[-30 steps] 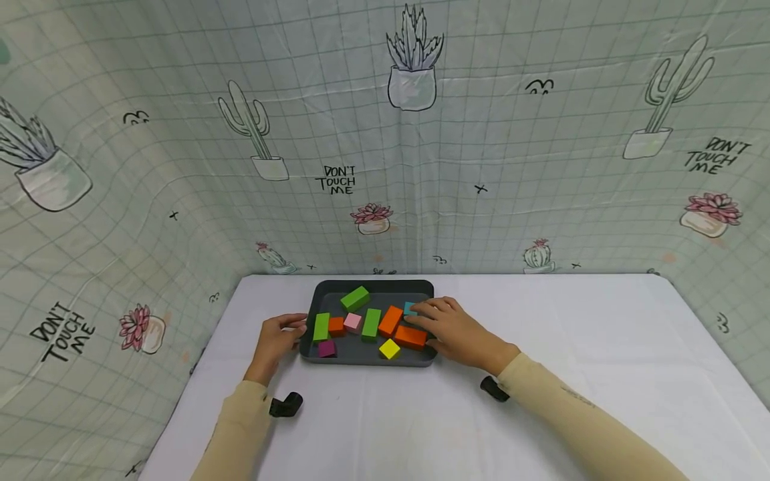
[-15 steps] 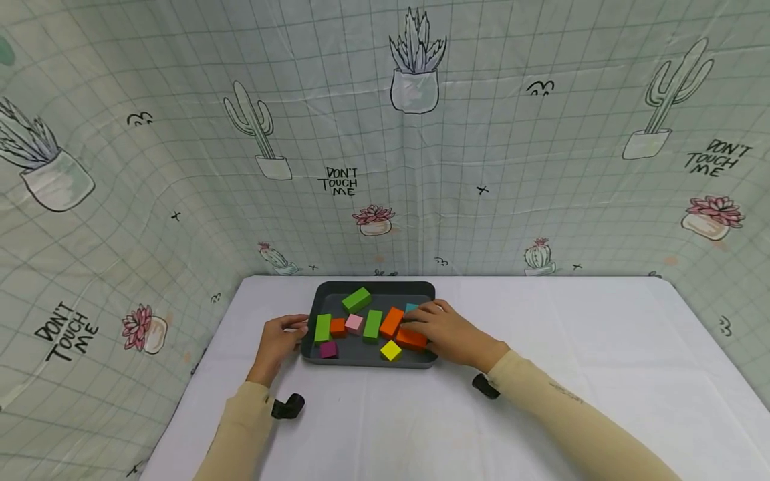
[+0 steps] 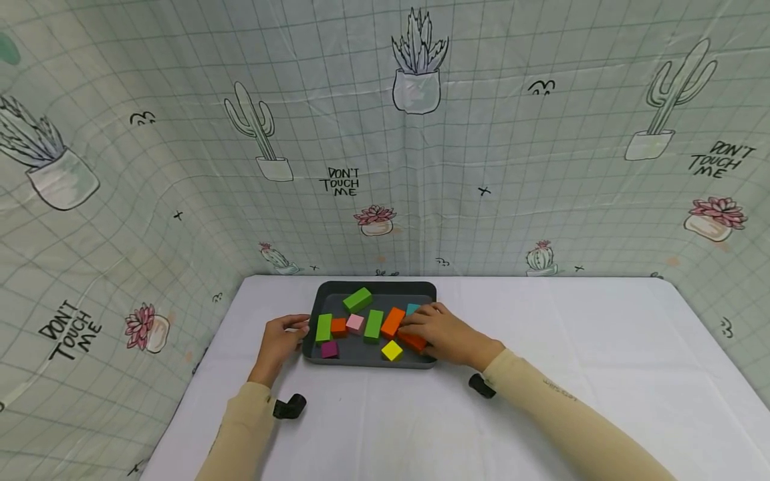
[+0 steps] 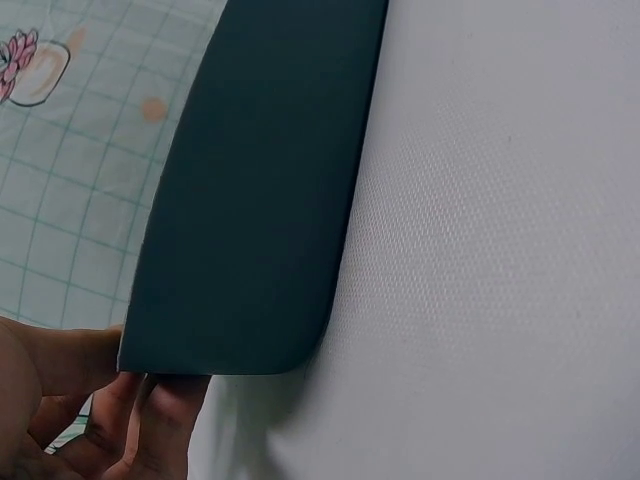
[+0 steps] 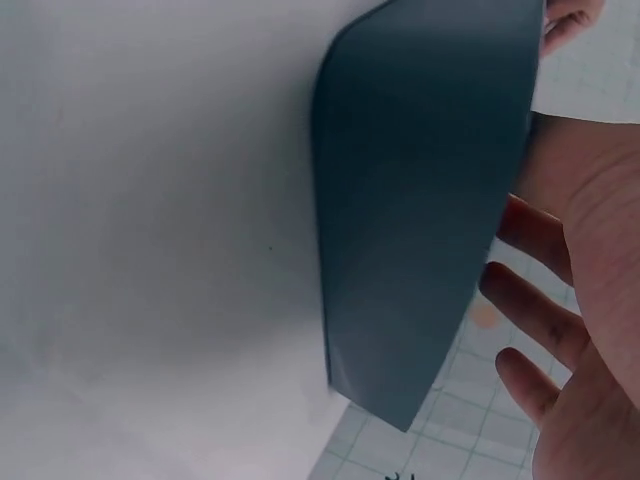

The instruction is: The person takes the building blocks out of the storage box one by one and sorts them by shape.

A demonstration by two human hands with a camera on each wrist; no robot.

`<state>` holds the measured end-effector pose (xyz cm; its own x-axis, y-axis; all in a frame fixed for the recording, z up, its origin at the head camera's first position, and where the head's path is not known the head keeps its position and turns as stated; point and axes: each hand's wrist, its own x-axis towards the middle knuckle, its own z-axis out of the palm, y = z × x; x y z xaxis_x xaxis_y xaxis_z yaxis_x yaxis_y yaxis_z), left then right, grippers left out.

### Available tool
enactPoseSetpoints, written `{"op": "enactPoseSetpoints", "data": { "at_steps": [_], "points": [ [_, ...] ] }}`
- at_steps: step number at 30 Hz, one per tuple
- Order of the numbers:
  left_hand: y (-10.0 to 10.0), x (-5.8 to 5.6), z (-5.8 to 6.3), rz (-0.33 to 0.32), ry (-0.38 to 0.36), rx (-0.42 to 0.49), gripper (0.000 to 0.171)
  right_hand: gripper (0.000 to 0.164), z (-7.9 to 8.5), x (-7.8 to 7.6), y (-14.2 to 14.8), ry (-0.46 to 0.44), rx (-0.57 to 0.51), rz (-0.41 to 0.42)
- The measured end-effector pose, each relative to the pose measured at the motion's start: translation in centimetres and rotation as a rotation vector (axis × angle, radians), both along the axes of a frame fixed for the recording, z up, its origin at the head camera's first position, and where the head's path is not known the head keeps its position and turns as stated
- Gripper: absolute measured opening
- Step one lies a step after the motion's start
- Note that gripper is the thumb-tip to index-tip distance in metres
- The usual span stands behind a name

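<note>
A dark grey tray (image 3: 367,362) holding several coloured blocks stands on the white table. My left hand (image 3: 280,344) holds the tray's left end; in the left wrist view, its thumb lies at the rim and its fingers (image 4: 165,425) are bent against the end wall. My right hand (image 3: 448,334) reaches over the tray's right end and grips an orange block (image 3: 412,342), covering part of it. A second orange block (image 3: 393,323) and a blue block (image 3: 412,308) lie beside those fingers. In the right wrist view, the tray wall (image 5: 420,200) hides the blocks, and spread fingers (image 5: 540,315) show behind it.
Also in the tray are a yellow block (image 3: 392,351), green blocks (image 3: 373,327), a pink block (image 3: 355,324), a small orange block (image 3: 339,327) and a purple block (image 3: 329,349). A cloth with cactus drawings (image 3: 415,167) hangs behind the table (image 3: 385,421).
My right hand has moved left and slightly down from beside the blue block onto the orange block, which turns slightly under it. The left hand stays at the tray's left end.
</note>
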<state>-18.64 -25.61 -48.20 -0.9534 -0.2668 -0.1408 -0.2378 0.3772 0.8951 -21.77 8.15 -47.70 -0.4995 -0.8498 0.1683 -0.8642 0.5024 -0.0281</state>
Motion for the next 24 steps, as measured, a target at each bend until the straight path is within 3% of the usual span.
{"op": "enactPoseSetpoints", "data": {
  "at_steps": [11, 24],
  "points": [
    [0.09, 0.01, -0.06, 0.002, -0.002, -0.004, 0.027, 0.059, -0.46, 0.27, -0.02, 0.005, -0.024, -0.031],
    [0.13, 0.12, -0.17, 0.003, 0.003, -0.005, 0.027, 0.053, -0.58, 0.39, 0.04, -0.015, -0.063, -0.083]
  ]
}}
